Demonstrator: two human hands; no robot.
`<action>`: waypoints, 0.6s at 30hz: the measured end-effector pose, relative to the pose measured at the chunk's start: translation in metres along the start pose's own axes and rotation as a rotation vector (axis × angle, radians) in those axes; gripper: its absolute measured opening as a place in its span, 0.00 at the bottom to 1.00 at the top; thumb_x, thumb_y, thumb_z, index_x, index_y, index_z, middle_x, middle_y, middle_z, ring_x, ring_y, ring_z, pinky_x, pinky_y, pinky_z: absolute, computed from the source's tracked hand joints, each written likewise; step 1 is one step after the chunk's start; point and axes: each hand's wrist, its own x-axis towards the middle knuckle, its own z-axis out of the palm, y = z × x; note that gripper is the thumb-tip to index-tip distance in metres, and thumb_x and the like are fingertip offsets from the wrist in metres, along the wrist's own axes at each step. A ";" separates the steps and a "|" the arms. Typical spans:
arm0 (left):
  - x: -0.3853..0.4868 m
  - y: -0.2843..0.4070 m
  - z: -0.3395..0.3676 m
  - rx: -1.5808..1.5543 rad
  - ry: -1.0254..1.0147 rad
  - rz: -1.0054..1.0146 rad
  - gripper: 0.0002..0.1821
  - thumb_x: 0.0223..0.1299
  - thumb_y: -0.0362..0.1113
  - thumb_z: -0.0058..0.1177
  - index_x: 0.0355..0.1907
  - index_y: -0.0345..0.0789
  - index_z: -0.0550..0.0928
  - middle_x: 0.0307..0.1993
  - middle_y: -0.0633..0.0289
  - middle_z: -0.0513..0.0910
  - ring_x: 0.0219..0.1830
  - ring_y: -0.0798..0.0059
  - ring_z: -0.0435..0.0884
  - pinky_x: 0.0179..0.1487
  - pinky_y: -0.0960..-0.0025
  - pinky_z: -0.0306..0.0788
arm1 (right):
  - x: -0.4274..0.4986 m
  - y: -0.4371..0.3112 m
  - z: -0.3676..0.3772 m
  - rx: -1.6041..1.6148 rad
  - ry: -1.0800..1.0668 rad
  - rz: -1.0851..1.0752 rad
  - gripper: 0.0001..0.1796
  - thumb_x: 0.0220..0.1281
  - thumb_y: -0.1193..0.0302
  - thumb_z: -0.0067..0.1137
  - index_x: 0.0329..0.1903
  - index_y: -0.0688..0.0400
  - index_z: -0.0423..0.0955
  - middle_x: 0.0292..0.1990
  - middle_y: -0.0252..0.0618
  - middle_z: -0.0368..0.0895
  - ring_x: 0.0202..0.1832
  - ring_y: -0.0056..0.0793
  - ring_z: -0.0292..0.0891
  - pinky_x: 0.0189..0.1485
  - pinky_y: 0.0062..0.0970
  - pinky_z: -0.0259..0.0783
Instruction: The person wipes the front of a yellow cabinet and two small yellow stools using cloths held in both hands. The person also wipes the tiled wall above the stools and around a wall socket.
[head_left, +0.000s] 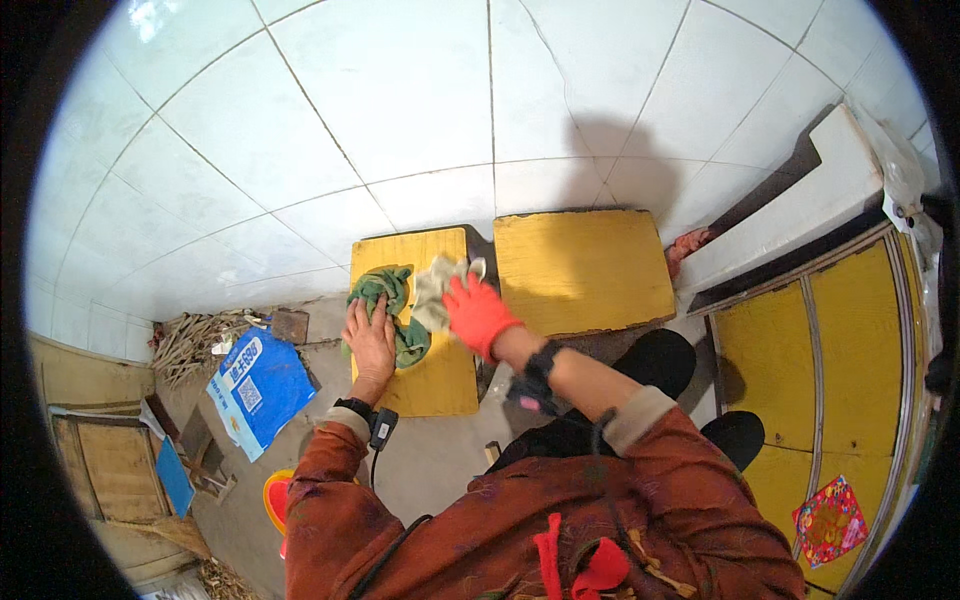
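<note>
Two yellow wooden surfaces stand side by side against the tiled wall: a left one (442, 390) and a right one (585, 270). My bare left hand (371, 341) lies on a crumpled green cloth (386, 281) on the left surface; whether its fingers grip the cloth cannot be told. My right hand (480, 311) wears a red glove and holds a pale cloth or glove (431, 296) at the right part of the same surface, close to the green cloth. The pale item is slightly blurred and its underside is hidden.
Dry sticks (199, 337) and a blue printed sheet (274, 390) lie on the floor at the left. A red and orange container (277, 499) is beside my left sleeve. At the right stand yellow panelled doors (765, 360) and a white ledge (787, 210).
</note>
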 end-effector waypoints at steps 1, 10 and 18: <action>0.000 -0.001 0.001 -0.042 -0.003 -0.007 0.25 0.71 0.39 0.49 0.69 0.45 0.74 0.69 0.44 0.67 0.74 0.47 0.59 0.68 0.46 0.54 | -0.018 -0.011 0.001 0.025 -0.007 -0.073 0.30 0.59 0.59 0.61 0.61 0.61 0.72 0.67 0.54 0.66 0.69 0.60 0.59 0.65 0.49 0.66; 0.000 -0.004 0.000 -0.064 -0.018 -0.004 0.25 0.69 0.37 0.50 0.69 0.45 0.74 0.69 0.45 0.66 0.74 0.48 0.58 0.70 0.45 0.53 | 0.009 -0.004 -0.013 0.164 0.030 -0.031 0.39 0.58 0.49 0.61 0.67 0.59 0.69 0.72 0.54 0.59 0.75 0.63 0.50 0.73 0.51 0.55; 0.000 -0.002 0.001 -0.028 0.002 -0.007 0.24 0.70 0.38 0.49 0.68 0.45 0.75 0.67 0.46 0.68 0.73 0.48 0.60 0.68 0.45 0.54 | 0.059 0.013 -0.016 0.139 -0.078 0.114 0.42 0.63 0.47 0.57 0.73 0.57 0.62 0.76 0.54 0.53 0.77 0.61 0.46 0.75 0.51 0.52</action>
